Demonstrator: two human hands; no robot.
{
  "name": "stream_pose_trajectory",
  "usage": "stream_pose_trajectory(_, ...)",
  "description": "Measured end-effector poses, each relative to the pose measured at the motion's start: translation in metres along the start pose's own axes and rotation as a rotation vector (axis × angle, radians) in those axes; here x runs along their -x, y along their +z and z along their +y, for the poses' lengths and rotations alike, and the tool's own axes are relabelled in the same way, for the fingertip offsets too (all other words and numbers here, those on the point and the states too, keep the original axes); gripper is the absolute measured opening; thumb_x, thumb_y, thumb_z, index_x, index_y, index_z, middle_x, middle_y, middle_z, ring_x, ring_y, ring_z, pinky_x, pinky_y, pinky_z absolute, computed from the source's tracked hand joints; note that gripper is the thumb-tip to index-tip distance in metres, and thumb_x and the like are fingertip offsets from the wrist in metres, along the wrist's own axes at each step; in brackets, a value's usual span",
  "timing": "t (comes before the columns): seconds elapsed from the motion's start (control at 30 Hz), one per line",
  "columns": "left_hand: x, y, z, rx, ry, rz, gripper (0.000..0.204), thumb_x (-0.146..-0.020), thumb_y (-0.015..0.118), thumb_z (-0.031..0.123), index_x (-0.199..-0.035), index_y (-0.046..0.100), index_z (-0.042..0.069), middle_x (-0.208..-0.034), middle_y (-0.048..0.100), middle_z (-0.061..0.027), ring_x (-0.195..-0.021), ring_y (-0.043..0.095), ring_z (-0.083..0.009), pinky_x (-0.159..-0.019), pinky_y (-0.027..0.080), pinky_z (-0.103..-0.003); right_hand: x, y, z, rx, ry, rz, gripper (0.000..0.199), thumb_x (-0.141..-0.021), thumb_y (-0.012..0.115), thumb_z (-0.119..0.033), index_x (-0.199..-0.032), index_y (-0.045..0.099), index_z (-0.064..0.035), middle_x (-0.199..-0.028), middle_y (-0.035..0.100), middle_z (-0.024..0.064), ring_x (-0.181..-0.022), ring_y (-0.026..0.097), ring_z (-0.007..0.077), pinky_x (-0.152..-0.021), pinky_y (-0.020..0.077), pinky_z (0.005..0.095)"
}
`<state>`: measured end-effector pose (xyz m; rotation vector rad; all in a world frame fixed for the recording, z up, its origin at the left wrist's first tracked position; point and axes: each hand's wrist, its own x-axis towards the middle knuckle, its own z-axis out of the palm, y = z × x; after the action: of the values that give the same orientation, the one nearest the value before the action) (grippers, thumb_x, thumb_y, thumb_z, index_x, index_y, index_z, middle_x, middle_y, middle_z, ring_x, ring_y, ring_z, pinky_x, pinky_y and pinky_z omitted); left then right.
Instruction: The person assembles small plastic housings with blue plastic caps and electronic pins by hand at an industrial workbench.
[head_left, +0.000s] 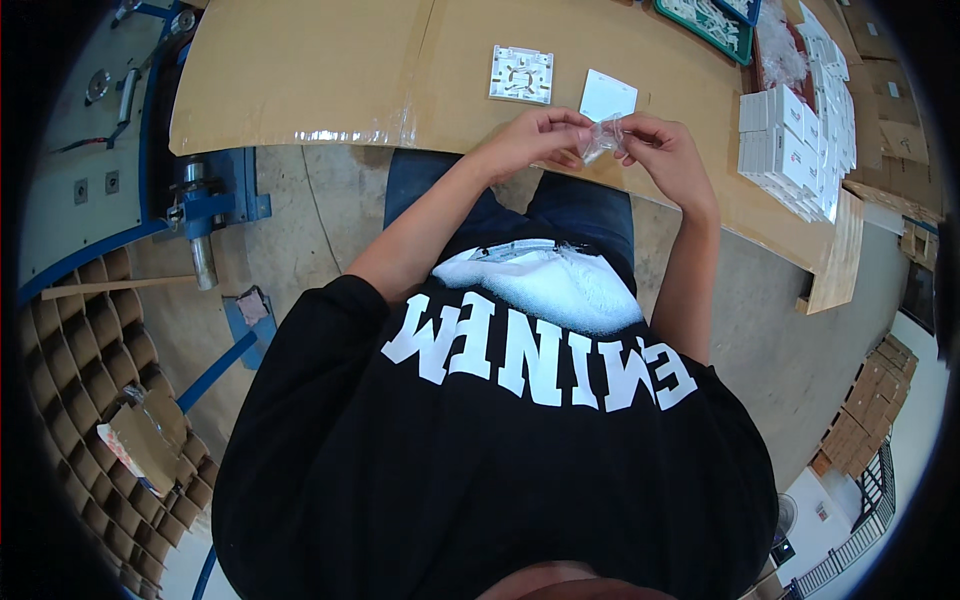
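Both of my hands meet above the near edge of a cardboard-covered table (pixel 320 70). My left hand (pixel 535 135) and my right hand (pixel 660 150) pinch a small clear plastic bag (pixel 603 140) between their fingertips. Just beyond the hands lie a white square plastic base with moulded ribs (pixel 521 74) and a plain white square cover (pixel 608 97). A heap of small clear bags (pixel 545 280) rests in my lap.
Stacks of white boxes (pixel 800 150) stand at the table's right side. A green tray of white parts (pixel 710 22) sits at the back. A cardboard grid divider (pixel 90 400) stands on the floor at left, beside a blue metal frame (pixel 215 205).
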<state>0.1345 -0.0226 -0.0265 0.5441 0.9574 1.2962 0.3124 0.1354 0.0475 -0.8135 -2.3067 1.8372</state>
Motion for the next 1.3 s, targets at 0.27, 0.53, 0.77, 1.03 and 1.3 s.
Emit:
stream_pose_trajectory(0.27,-0.009,0.011,-0.015,-0.074,0.127,0.034,0.035,-0.088,0.071,0.004,-0.121,0.060,0.000,-0.105,0.068,-0.0059,-0.095,0.067,-0.0131,-0.088,0.058,-0.029,-0.001,0.008,-0.003,-0.028,-0.073,-0.007,0.021,-0.094,0.060,0.000,-0.110,0.072,0.0030,-0.093,0.071,0.0043,-0.080,0.063,0.0105,-0.073,0.0539,0.0263)
stream_pose_trajectory(0.53,-0.004,0.018,-0.010,-0.066,0.048,0.071,0.030,-0.093,0.063,0.007,-0.122,0.059,0.001,-0.102,0.067,-0.0049,-0.096,0.067,-0.0128,-0.087,0.061,-0.032,0.006,0.010,-0.010,0.021,-0.097,0.024,0.033,-0.091,0.053,0.009,-0.117,0.072,0.0012,-0.117,0.062,0.0069,-0.094,0.061,0.0126,-0.078,0.0509,0.0262)
stream_pose_trajectory(0.77,-0.005,0.018,-0.010,-0.074,0.036,0.060,0.031,-0.092,0.069,0.009,-0.122,0.064,0.002,-0.105,0.068,-0.0040,-0.095,0.066,-0.0107,-0.083,0.059,-0.028,0.009,0.006,-0.010,0.056,-0.068,-0.007,0.034,-0.091,0.053,0.011,-0.117,0.072,0.0018,-0.115,0.063,0.0074,-0.094,0.061,0.0139,-0.081,0.0518,0.0275)
stream_pose_trajectory(1.03,-0.004,0.015,-0.007,-0.036,-0.020,0.054,0.025,-0.094,0.068,0.012,-0.117,0.066,0.004,-0.105,0.069,-0.0035,-0.095,0.068,-0.0111,-0.082,0.059,-0.028,0.009,0.001,-0.013,0.014,-0.120,-0.017,0.032,-0.092,0.054,0.012,-0.117,0.071,0.0031,-0.117,0.065,0.0088,-0.098,0.062,0.0156,-0.082,0.0532,0.0283)
stream_pose_trajectory(1.3,-0.001,0.010,0.000,-0.073,-0.036,0.046,0.024,-0.097,0.071,0.022,-0.114,0.067,0.005,-0.099,0.070,-0.0048,-0.092,0.070,-0.0124,-0.080,0.060,-0.026,0.009,-0.008,-0.018,-0.026,-0.134,-0.033,0.030,-0.092,0.055,0.011,-0.115,0.071,0.0039,-0.120,0.065,0.0097,-0.097,0.063,0.0155,-0.080,0.0533,0.0282)
